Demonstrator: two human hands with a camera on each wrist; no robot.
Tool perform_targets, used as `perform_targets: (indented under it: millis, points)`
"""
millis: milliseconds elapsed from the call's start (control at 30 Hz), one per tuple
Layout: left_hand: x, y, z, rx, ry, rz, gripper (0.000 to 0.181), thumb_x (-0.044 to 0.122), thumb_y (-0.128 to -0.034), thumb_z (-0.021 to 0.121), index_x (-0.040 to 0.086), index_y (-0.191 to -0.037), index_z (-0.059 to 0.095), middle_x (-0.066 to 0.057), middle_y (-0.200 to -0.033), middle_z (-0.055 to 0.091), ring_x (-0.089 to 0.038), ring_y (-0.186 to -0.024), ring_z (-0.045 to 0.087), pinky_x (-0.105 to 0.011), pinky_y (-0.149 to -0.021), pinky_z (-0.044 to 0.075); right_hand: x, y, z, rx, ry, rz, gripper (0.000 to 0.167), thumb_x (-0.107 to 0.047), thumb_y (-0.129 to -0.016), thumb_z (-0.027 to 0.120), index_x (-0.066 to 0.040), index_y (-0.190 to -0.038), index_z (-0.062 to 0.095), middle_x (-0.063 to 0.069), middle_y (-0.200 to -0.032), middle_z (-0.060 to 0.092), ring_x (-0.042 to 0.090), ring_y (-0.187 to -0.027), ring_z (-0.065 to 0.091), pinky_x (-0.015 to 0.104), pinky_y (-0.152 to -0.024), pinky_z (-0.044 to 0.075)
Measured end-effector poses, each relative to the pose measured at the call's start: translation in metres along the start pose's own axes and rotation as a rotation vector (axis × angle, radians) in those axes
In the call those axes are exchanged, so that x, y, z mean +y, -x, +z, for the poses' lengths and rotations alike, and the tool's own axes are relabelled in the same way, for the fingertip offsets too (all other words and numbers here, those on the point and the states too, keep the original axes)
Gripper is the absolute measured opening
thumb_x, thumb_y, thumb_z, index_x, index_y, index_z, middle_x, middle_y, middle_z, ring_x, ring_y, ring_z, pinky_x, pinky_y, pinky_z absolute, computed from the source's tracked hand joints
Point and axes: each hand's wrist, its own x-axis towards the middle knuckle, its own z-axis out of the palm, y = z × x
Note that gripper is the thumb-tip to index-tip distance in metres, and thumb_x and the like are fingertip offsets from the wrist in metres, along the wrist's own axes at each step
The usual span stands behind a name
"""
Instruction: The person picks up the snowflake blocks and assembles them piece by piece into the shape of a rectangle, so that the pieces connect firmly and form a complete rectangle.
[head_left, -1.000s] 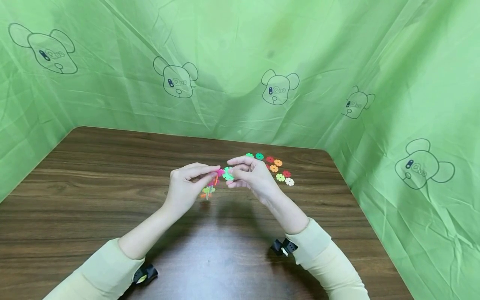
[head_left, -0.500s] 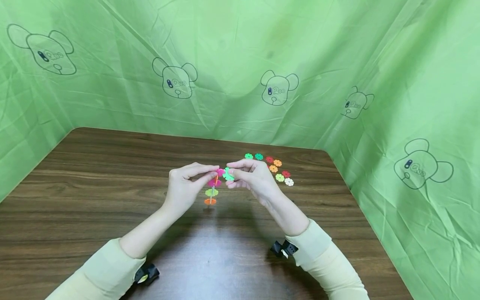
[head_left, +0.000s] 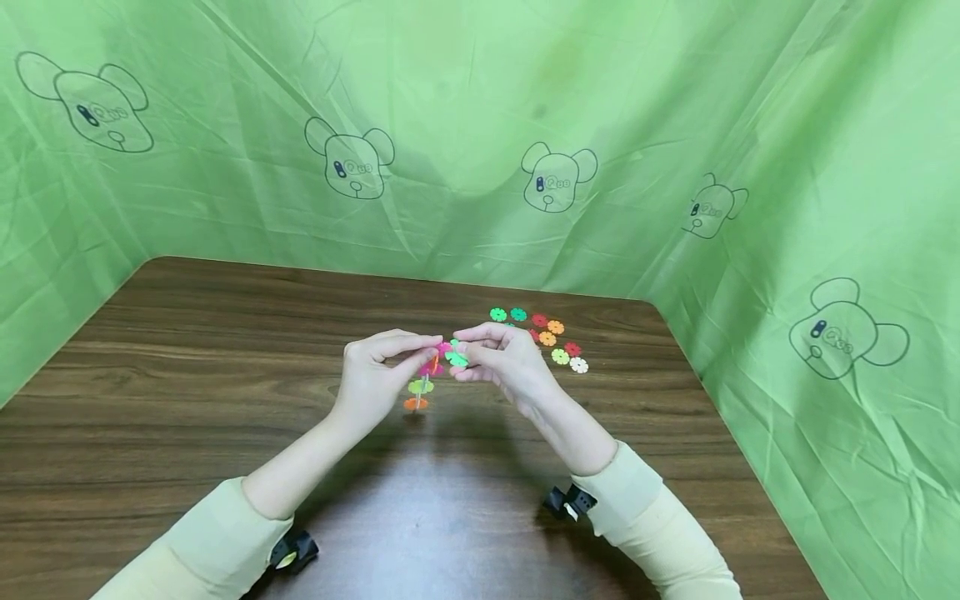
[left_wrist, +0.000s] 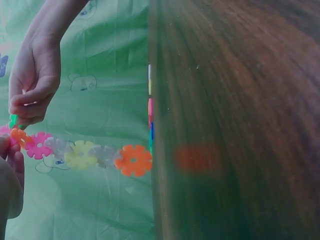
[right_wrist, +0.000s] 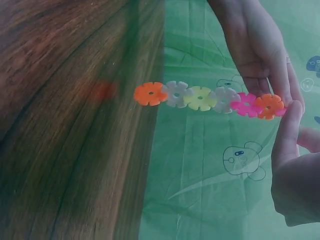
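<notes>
A chain of linked flower-shaped discs hangs from the left hand (head_left: 375,375), which pinches its pink top disc (head_left: 444,349) between thumb and fingers. In the right wrist view the chain shows an orange end disc (right_wrist: 150,94), white discs (right_wrist: 177,94), a yellow disc (right_wrist: 200,99), a pink disc (right_wrist: 246,104) and another orange disc (right_wrist: 270,106). The right hand (head_left: 510,362) pinches a green disc (head_left: 456,358) against the right side of the pink one. Fingers partly cover both; whether they interlock, I cannot tell.
Loose discs lie on the wooden table (head_left: 225,350) beyond the right hand, among them green (head_left: 498,314), red (head_left: 573,349), orange (head_left: 556,327), yellow-green (head_left: 560,357) and white (head_left: 579,365). A green curtain (head_left: 450,83) stands behind the table and at both sides.
The chain's lower end swung out from a bunched, slanted position to hang lower, then shifted slightly left. The green disc has tilted in the right fingers. Both hands have stayed nearly in place.
</notes>
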Motion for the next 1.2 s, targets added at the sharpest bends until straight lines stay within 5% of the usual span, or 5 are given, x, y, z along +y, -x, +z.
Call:
perform_targets:
  millis: [300,600,800,1000,1200]
  points:
    - [0.021,-0.005,-0.004,-0.036,0.047,-0.09,0.016,-0.004,-0.0798,0.071,-0.004,-0.096,0.072,-0.014,-0.089,0.071,-0.027,-0.072,0.069,-0.034,-0.063,0.056,-0.003,0.004,-0.01,-0.054,0.145,-0.136,0.031,-0.009,-0.09,0.063,0.0,-0.12,0.058,0.012,-0.095,0.067,0.023,-0.075,0.069,0.045,-0.075,0.056]
    - [0.035,-0.006,-0.013,-0.028,0.002,-0.135,0.017,-0.003,-0.0798,0.072,-0.003,-0.097,0.072,-0.016,-0.09,0.072,-0.033,-0.073,0.067,-0.024,-0.062,0.055,-0.014,0.011,-0.031,-0.044,0.425,-0.343,0.031,-0.005,-0.086,0.068,-0.005,-0.116,0.062,0.016,-0.105,0.066,0.03,-0.088,0.066,0.043,-0.074,0.056]
    - [0.033,-0.004,-0.02,-0.027,-0.047,-0.157,0.019,0.001,-0.0799,0.073,-0.002,-0.099,0.072,-0.014,-0.089,0.072,-0.029,-0.069,0.066,-0.017,-0.055,0.049,-0.03,0.021,-0.048,0.017,0.784,-0.483,0.031,-0.005,-0.083,0.071,-0.005,-0.113,0.064,0.008,-0.1,0.07,0.018,-0.086,0.067,0.031,-0.082,0.049]
    - [0.033,-0.004,-0.025,-0.011,-0.051,-0.189,0.019,0.002,-0.0799,0.073,-0.002,-0.098,0.071,-0.014,-0.086,0.072,-0.015,-0.068,0.067,-0.016,-0.058,0.05,-0.022,0.012,-0.089,-0.003,0.86,-0.527,0.029,-0.005,-0.082,0.072,-0.008,-0.111,0.066,0.007,-0.098,0.07,0.016,-0.088,0.064,0.031,-0.074,0.055]
    - [0.032,-0.004,-0.029,-0.012,-0.057,-0.25,0.019,0.005,-0.0807,0.073,-0.003,-0.098,0.07,-0.017,-0.087,0.072,-0.006,-0.069,0.067,-0.021,-0.063,0.054,-0.013,0.005,-0.125,0.003,0.969,-0.525,0.032,-0.003,-0.081,0.073,-0.008,-0.112,0.066,0.006,-0.11,0.068,0.017,-0.097,0.062,0.038,-0.081,0.054]
